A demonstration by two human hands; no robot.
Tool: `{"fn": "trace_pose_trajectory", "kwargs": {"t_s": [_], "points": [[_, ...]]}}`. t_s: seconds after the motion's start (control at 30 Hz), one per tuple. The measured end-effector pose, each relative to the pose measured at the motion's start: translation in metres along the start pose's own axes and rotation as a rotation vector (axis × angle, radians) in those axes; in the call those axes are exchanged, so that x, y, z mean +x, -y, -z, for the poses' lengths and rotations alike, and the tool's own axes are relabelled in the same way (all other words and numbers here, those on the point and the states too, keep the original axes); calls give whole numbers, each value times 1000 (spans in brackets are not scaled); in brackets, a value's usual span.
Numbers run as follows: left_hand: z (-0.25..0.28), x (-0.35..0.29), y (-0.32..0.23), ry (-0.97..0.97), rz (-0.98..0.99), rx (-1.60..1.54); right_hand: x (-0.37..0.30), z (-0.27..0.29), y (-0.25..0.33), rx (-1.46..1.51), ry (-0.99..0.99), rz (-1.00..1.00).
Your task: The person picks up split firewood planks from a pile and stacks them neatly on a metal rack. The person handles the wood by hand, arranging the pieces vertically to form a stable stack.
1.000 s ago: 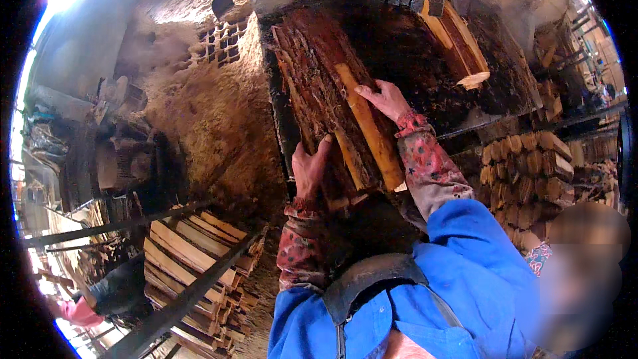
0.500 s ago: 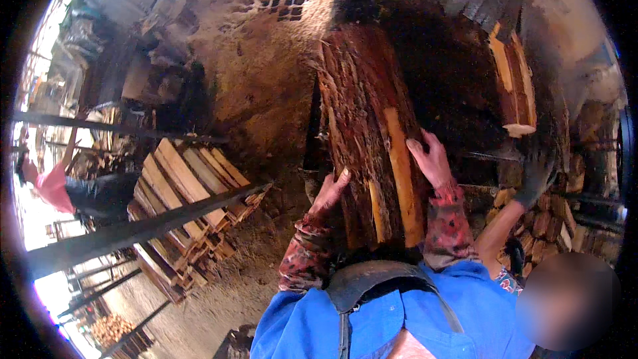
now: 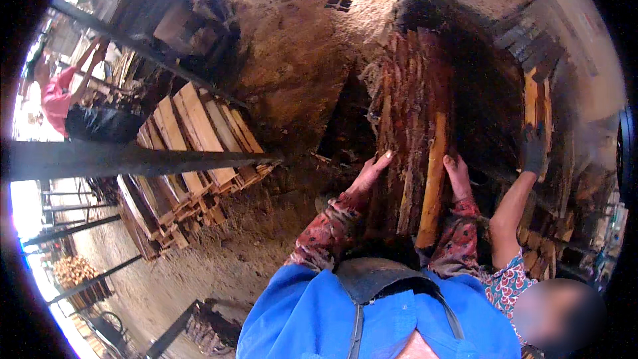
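I carry a long bundle of rough reddish bark slabs (image 3: 409,126) held lengthwise against my chest, with one pale yellow strip along its right side. My left hand (image 3: 370,171) presses flat on the bundle's left edge. My right hand (image 3: 457,174) grips its right side next to the pale strip. Both forearms wear red patterned sleeves, above a blue apron.
A person at my right reaches a dark-gloved hand (image 3: 533,149) toward stacked planks (image 3: 531,103) in a dark pit. Piles of pale boards (image 3: 193,139) lie at left behind a steel bar (image 3: 133,158). A person in pink (image 3: 56,96) stands far left. Sawdust covers the ground.
The view has swung right, so the bundle now points straight ahead near the dark pit. My hands have slid lower on it. The gloved hand has come into view.
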State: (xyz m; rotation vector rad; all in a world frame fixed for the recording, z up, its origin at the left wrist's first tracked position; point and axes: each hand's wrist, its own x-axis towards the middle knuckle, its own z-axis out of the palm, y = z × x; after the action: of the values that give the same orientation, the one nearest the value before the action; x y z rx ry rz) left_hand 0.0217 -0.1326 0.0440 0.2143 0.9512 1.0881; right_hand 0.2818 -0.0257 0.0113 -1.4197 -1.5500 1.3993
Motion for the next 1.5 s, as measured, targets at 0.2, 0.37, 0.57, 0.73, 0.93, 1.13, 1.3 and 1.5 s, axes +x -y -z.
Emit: {"fn": "trace_pose_trajectory", "kwargs": {"t_s": [0.2, 0.37, 0.57, 0.73, 0.93, 1.13, 1.3, 1.5], "points": [[5, 7, 11, 88, -72, 15, -13, -15, 6, 132, -19, -48], [17, -20, 10, 75, -136, 47, -26, -28, 13, 99, 115, -53], [33, -61, 9, 10, -198, 54, -52, -65, 32, 121, 126, -42], [46, -115, 3, -94, -205, -22, -66, -99, 72, -7, 264, -37], [66, -160, 7, -214, -237, -113, -66, -136, 67, -60, 347, -109], [98, -185, 42, -386, -168, -257, -75, -190, 70, -16, 589, -193], [99, -207, 58, -487, -183, -419, -69, -214, 42, -183, 719, -240], [96, -209, 111, -581, -126, -528, -88, -232, 64, -170, 951, -409]]}}
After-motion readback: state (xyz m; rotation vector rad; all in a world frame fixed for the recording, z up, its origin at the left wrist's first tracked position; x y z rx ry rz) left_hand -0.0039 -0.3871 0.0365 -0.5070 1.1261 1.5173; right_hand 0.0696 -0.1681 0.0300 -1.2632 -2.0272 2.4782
